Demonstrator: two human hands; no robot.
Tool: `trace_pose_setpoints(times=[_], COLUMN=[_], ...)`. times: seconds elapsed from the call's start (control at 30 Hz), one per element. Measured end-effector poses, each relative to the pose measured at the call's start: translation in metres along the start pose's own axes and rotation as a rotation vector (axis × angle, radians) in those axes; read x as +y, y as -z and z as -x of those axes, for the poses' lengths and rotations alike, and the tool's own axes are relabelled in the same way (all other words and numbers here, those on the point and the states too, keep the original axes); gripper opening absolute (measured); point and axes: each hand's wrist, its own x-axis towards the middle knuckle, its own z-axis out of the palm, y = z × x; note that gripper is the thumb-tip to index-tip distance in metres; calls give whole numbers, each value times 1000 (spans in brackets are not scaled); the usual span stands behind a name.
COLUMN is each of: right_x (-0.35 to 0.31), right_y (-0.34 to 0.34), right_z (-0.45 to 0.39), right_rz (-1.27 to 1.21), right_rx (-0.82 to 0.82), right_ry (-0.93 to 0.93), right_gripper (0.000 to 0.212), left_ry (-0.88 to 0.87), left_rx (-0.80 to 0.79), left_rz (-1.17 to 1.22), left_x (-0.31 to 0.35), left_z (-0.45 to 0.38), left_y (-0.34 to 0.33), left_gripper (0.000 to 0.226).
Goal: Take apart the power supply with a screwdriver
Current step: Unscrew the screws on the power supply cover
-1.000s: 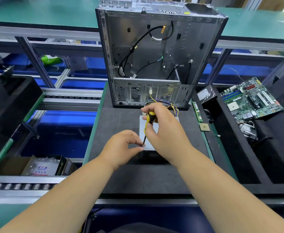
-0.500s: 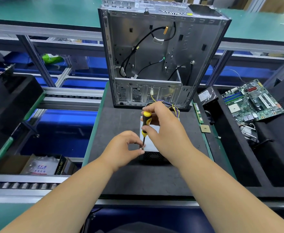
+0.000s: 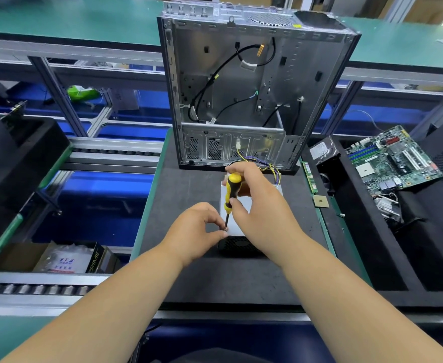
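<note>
Probably rigid, weighty power supply (image 3: 237, 221) before the computer case (image 3: 254, 100): left hand (image 3: 196, 229) pinching its corner, right hand (image 3: 257, 205) gripping the screwdriver (image 3: 231, 191).

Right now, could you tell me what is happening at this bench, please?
A person is unscrewing a power supply lying on the black mat before an emptied computer case. The right hand grips a yellow-and-black screwdriver, its tip down at the unit's near edge. The left hand pinches at the tip, steadying it.
</note>
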Motion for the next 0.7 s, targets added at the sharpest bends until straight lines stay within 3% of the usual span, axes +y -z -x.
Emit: trace_pose_setpoints(times=[0.27, 0.37, 0.57, 0.7], right_x=[12, 12, 6, 6], right_y=[-1, 0, 6, 4], right_z=[4, 2, -1, 0], right_rz=[8, -27, 94, 86], right_rx=[58, 79, -61, -72], right_ry=[-16, -71, -92, -35], right_gripper=[19, 24, 65, 50], left_ry=[-4, -5, -9, -7], left_rx=[8, 7, -22, -11], left_rz=[-24, -30, 1, 38], left_x=[-2, -1, -1, 0], left_z=[2, 2, 3, 4], left_y=[-4, -4, -1, 0], left_gripper=[25, 24, 20, 17])
